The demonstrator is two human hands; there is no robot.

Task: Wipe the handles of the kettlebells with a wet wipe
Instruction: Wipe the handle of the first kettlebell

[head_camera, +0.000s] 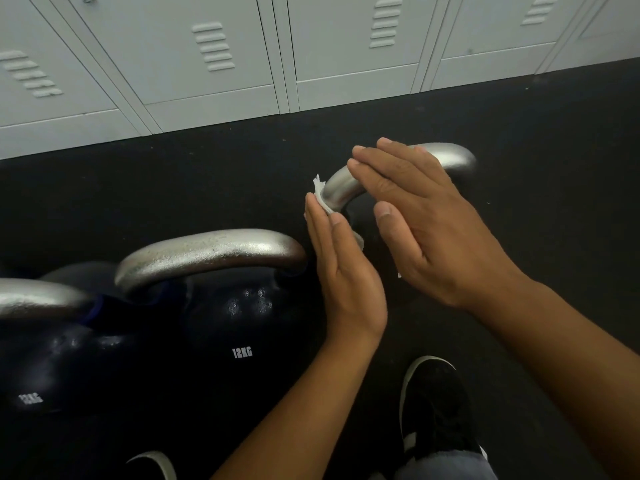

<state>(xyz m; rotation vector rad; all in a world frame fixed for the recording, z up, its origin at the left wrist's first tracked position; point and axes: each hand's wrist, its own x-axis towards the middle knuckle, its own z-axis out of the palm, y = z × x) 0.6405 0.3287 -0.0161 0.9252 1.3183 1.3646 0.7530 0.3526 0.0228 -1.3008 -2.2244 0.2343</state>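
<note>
While the left hand (341, 268) presses crumpled wipe (320, 195) against smooth curved steel handle (349, 188), right hand (426, 223) lies seemingly flat, unclenched.

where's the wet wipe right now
In the head view the wet wipe sits centre frame, pressed by the left hand against the left bend of the rightmost kettlebell handle, just right of the middle kettlebell's handle.

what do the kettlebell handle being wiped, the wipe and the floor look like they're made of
Kettlebell handle: looks like bare metal, silvery with a brushed satin sheen and soft highlights along the curve.
Wipe: thin white nonwoven or paper-like sheet, crumpled against the handle with a ragged edge; wetness cannot be seen.
Floor: matte black with faint light specks, probably rubber gym matting, though that is a guess.
</note>
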